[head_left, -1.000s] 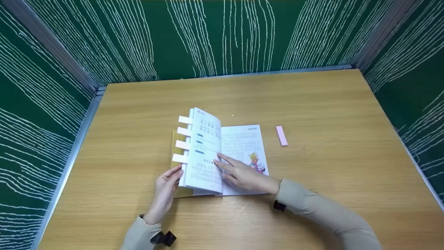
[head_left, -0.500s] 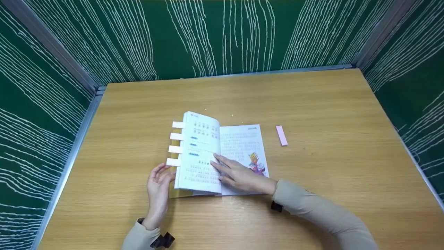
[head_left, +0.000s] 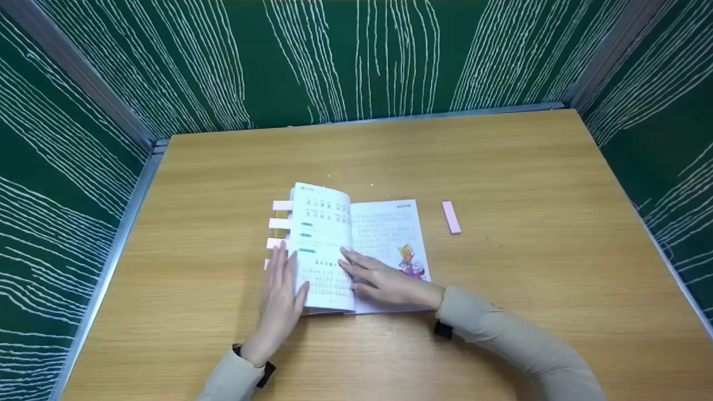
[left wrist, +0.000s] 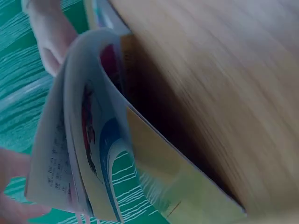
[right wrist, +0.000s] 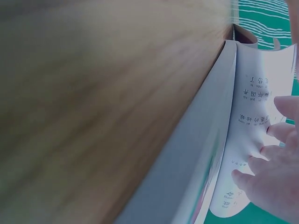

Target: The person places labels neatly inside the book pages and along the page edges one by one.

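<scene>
An open book (head_left: pixel 384 223) lies on the table, its left-hand pages raised in a curve above the cover. Several pale pink tabs (head_left: pixel 282 205) stick out from the left edge of those pages. The left hand (head_left: pixel 278 306) lies with extended fingers on the left edge of the pages, over the lower tabs. The right hand (head_left: pixel 390 283) rests on the book near the spine, fingers spread. In the left wrist view the pages (left wrist: pixel 56 154) bow over a yellowish cover (left wrist: pixel 173 172). The right wrist view shows fingers against a printed page (right wrist: pixel 252 107).
A pink strip (head_left: pixel 452 217) lies on the wooden table (head_left: pixel 501 167) to the right of the book. Tiny white bits are scattered behind the book. Green panels (head_left: pixel 334 61) with white lines stand around the back and sides.
The raised pages have tilted down to the left. The left hand has moved from beneath the pages' left edge onto the top of it. The right hand has barely moved.
</scene>
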Available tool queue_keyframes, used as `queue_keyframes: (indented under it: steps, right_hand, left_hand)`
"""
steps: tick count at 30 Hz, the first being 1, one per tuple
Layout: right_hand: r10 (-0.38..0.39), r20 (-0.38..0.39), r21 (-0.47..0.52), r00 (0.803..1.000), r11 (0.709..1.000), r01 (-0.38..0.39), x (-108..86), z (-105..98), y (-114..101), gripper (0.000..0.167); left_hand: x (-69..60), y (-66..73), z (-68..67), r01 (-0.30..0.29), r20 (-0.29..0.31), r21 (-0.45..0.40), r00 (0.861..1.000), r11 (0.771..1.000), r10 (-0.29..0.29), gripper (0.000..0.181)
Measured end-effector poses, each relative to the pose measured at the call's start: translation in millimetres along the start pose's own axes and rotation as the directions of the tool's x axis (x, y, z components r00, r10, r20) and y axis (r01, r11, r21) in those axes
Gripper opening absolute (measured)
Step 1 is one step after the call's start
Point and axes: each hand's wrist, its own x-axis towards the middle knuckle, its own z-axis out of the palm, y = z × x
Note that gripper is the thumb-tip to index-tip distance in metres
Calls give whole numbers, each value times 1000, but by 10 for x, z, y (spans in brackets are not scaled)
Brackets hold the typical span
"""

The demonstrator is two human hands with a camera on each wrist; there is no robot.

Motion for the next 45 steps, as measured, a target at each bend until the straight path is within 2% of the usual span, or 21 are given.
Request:
queue_keyframes:
  steps: [2, 4, 6, 8, 13, 17, 25, 29, 33, 36, 40, 45]
  right_hand:
    - [-10, -4, -7, 1000, 1000, 10, -3, -6, 0, 53]
    - [-10, -1, -9, 1000, 1000, 10, -4, -8, 1, 53]
    - [-2, 6, -2, 1000, 1000, 2, -5, -7, 1, 53]
    - [7, 16, 7, 1000, 1000, -7, -6, -6, 3, 53]
    - [21, 20, 22, 1000, 1000, -21, -19, -7, 16, 54]
    - [23, 17, 17, 1000, 1000, -23, -27, -7, 22, 54]
    - [23, 28, 24, 999, 999, -23, -16, -1, 9, 53]
    - [12, 29, 41, 1000, 999, -14, -19, -19, 12, 53]
    - [6, 22, 61, 1000, 998, -7, -38, -56, 19, 49]
    - [32, 22, 65, 999, 997, -33, -65, -101, 23, 45]
    - [70, 2, 28, 998, 997, -70, -121, -176, 47, 40]
    - [129, -45, -8, 991, 992, -129, -207, -306, 105, 35]
  left_hand:
    - [11, -13, 35, -93, 53, 98, 995, 991, 88, 54]
    - [20, -26, 59, -155, 115, 150, 984, 976, 139, 51]
    - [29, -41, 78, -194, 176, 174, 971, 965, 164, 48]
    - [34, -52, 92, -209, 238, 171, 957, 963, 165, 47]
    - [45, -66, 131, -181, 367, 112, 921, 977, 128, 49]
    - [49, -71, 174, -145, 421, 64, 901, 987, 105, 51]
    - [50, -118, 282, -102, 450, 29, 890, 994, 79, 55]
    - [51, -137, 314, -110, 452, 25, 888, 994, 87, 55]
    - [57, -142, 328, -127, 468, 32, 878, 991, 98, 55]
    - [72, -134, 318, -108, 503, 30, 861, 994, 79, 55]
    - [105, -122, 290, -72, 560, 33, 827, 997, 41, 55]
    - [132, -130, 263, -42, 596, 41, 803, 998, 9, 56]
